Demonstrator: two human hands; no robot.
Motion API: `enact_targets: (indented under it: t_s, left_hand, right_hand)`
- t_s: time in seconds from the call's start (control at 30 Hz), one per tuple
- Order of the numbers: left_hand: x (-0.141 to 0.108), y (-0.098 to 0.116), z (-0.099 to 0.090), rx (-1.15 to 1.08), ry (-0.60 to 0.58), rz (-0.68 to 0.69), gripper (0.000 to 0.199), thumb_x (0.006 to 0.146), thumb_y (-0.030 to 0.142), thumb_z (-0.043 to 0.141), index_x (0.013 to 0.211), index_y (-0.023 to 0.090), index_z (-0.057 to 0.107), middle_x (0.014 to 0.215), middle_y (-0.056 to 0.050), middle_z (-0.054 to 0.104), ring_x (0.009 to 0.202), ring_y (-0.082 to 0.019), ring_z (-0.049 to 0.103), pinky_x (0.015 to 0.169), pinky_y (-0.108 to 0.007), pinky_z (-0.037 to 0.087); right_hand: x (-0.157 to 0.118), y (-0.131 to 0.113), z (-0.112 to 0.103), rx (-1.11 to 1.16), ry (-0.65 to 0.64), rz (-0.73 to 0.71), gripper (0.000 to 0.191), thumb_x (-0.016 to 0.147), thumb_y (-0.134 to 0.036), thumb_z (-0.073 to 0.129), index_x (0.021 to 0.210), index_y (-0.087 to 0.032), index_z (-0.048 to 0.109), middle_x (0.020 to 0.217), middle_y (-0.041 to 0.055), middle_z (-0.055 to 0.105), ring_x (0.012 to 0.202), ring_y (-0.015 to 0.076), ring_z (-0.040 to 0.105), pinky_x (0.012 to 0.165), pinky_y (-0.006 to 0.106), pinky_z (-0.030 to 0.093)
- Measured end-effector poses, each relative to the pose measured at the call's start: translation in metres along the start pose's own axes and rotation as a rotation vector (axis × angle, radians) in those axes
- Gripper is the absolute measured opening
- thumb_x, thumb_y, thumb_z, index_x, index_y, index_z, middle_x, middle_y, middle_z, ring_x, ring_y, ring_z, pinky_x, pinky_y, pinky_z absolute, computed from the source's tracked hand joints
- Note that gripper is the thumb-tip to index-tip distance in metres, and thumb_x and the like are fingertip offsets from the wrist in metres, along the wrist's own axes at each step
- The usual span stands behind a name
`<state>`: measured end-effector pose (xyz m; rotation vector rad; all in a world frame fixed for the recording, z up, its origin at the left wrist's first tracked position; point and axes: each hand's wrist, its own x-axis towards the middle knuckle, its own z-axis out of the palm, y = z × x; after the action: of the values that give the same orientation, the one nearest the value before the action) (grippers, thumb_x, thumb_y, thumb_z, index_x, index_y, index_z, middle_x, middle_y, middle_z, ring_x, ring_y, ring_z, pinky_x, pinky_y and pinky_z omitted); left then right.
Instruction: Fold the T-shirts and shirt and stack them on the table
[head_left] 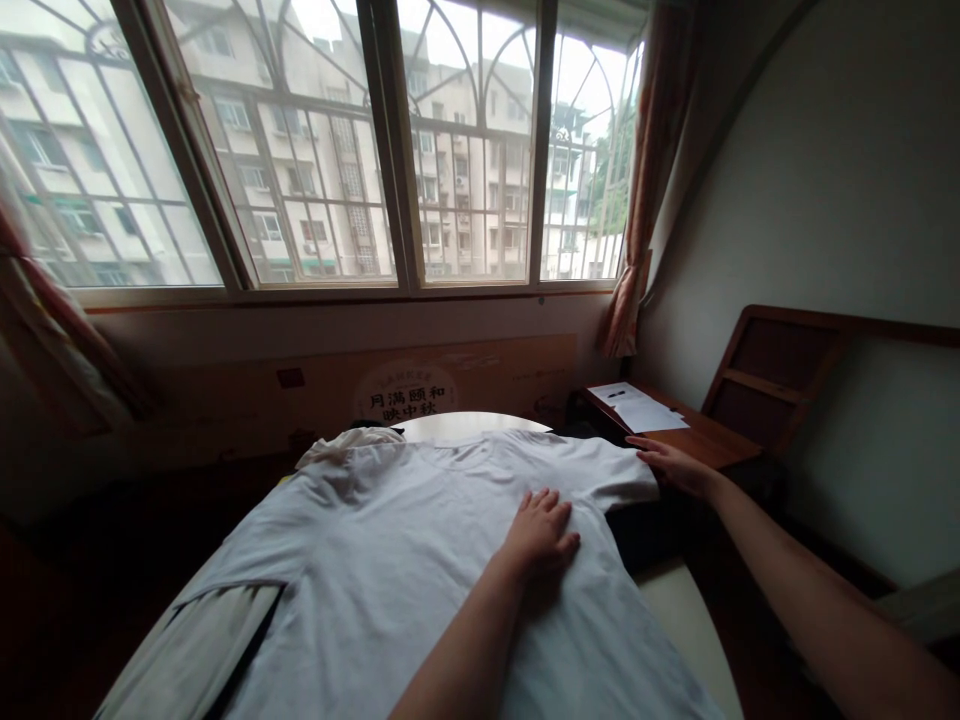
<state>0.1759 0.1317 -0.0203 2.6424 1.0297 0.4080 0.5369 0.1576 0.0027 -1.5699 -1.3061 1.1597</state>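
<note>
A white T-shirt (pixel 405 540) lies spread over a round white table (pixel 694 610), its neckline towards the window. My left hand (pixel 541 535) rests on the shirt's upper right part, palm down with the fingers apart. At the right sleeve's end, my right hand (pixel 675 468) touches the sleeve edge with its fingers stretched out. Beneath the sleeve shows a dark cloth (pixel 645 535). Light grey-green fabric (pixel 191 650) lies under the shirt at the lower left, and a cream cloth (pixel 360 440) is bunched near the left shoulder.
Behind the round table, a long cardboard box (pixel 480 375) stands against the wall below the barred window. To the right, papers (pixel 645 410) and a pen lie on a brown wooden table (pixel 720 445), beside a wooden chair back (pixel 780 370). Curtains hang at both sides.
</note>
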Motion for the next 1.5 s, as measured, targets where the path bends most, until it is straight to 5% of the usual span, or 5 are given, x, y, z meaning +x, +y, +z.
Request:
enact_targets:
  t_s: [0.4, 0.7, 1.13, 1.33, 1.5]
  left_hand:
    - [0.002, -0.005, 0.002, -0.031, 0.023, -0.002, 0.056, 0.088, 0.049, 0.058, 0.138, 0.026, 0.055, 0.152, -0.010, 0.047, 0.145, -0.030, 0.035, 0.122, -0.053, 0.018]
    - [0.001, -0.001, -0.001, -0.052, 0.027, -0.004, 0.053, 0.087, 0.047, 0.059, 0.134, 0.024, 0.059, 0.150, -0.012, 0.049, 0.144, -0.031, 0.037, 0.121, -0.054, 0.019]
    - [0.002, -0.003, 0.001, -0.059, 0.047, 0.002, 0.053, 0.086, 0.047, 0.060, 0.133, 0.024, 0.060, 0.150, -0.012, 0.049, 0.144, -0.031, 0.037, 0.121, -0.053, 0.019]
    - [0.002, -0.002, 0.001, -0.040, 0.040, -0.005, 0.054, 0.087, 0.048, 0.058, 0.135, 0.024, 0.058, 0.150, -0.011, 0.050, 0.144, -0.030, 0.037, 0.122, -0.052, 0.020]
    - [0.003, -0.003, 0.002, 0.016, 0.094, -0.182, 0.067, 0.091, 0.048, 0.048, 0.146, 0.008, 0.046, 0.157, -0.019, 0.039, 0.149, -0.032, 0.028, 0.124, -0.048, 0.017]
  right_hand:
    - [0.000, -0.010, 0.014, -0.176, 0.193, -0.198, 0.030, 0.077, -0.031, 0.065, 0.103, -0.018, 0.075, 0.096, 0.0061, 0.073, 0.091, 0.0222, 0.064, 0.077, 0.028, 0.050]
    - [-0.006, 0.009, 0.032, -0.203, 0.161, 0.089, 0.048, 0.081, -0.048, 0.068, 0.120, -0.020, 0.063, 0.081, 0.0049, 0.068, 0.053, 0.0137, 0.055, 0.044, 0.023, 0.038]
    - [-0.005, 0.021, 0.013, -0.506, 0.399, -0.126, 0.042, 0.070, -0.015, 0.071, 0.112, -0.018, 0.071, 0.080, 0.0050, 0.066, 0.080, 0.0233, 0.064, 0.081, 0.035, 0.049]
    - [0.026, -0.023, 0.085, -0.696, 0.310, -0.586, 0.046, 0.090, -0.025, 0.052, 0.134, -0.016, 0.059, 0.133, 0.0155, 0.061, 0.125, 0.0300, 0.055, 0.112, 0.044, 0.038]
    - [0.071, -0.048, 0.172, -0.794, 0.137, -0.600, 0.054, 0.095, -0.029, 0.046, 0.148, -0.016, 0.045, 0.150, 0.0150, 0.049, 0.142, 0.0305, 0.041, 0.118, 0.048, 0.029]
